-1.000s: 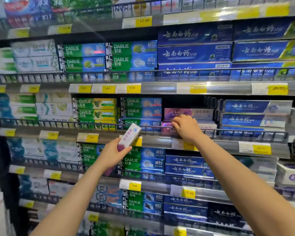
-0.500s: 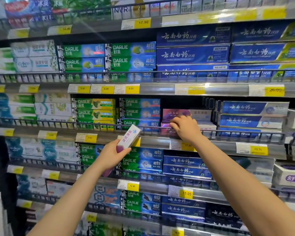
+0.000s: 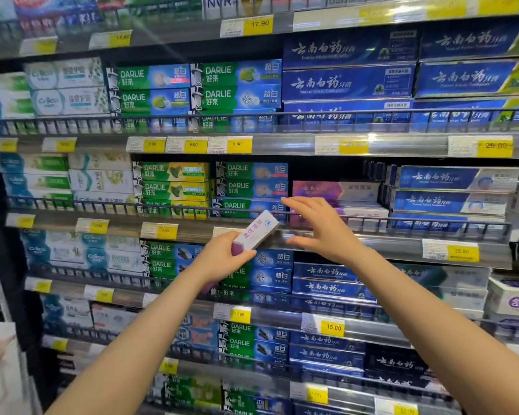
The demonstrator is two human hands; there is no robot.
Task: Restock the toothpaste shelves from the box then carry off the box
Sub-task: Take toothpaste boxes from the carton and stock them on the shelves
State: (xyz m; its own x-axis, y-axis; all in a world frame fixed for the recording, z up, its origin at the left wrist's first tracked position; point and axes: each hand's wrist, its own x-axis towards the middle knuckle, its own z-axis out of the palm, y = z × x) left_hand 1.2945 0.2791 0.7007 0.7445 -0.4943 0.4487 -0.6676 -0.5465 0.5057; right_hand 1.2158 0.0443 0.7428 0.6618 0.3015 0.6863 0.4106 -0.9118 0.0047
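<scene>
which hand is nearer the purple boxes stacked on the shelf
Right. The right hand is open just in front of the purple boxes, its fingertips at their left end. The left hand is lower and further left, holding a small purple and white box.

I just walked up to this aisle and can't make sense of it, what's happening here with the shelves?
A person is restocking toothpaste on supermarket shelves. Their left hand grips a white and purple toothpaste carton, tilted, in front of the grey wire shelf rail. Their right hand is open beside the carton's far end, fingers spread, not touching it. Just behind, the stack of matching purple and white cartons sits lower than the neighbouring stacks, so the carton probably goes there. No stock box is in view.
</scene>
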